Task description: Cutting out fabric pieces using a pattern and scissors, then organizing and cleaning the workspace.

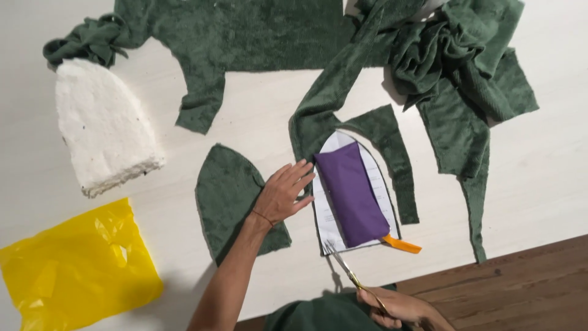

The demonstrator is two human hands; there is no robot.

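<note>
One bag and one printed sheet on the counter

A crumpled yellow plastic bag (76, 266) lies flat at the near left corner of the white counter (551, 184). Near the middle, an arch-shaped white printed paper (331, 227) lies beneath a purple pouch (352, 193).

White table (539, 184) – green fabric pieces (245, 37), white foam block (104, 129), yellow bag (73, 263).

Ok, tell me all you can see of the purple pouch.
The purple pouch is a long, flat, smooth-fabric rectangle lying slightly tilted on the white arch-shaped paper pattern. An orange tab sticks out at its lower right corner. The left hand rests just beside it; the scissors point up near its bottom edge.
</note>
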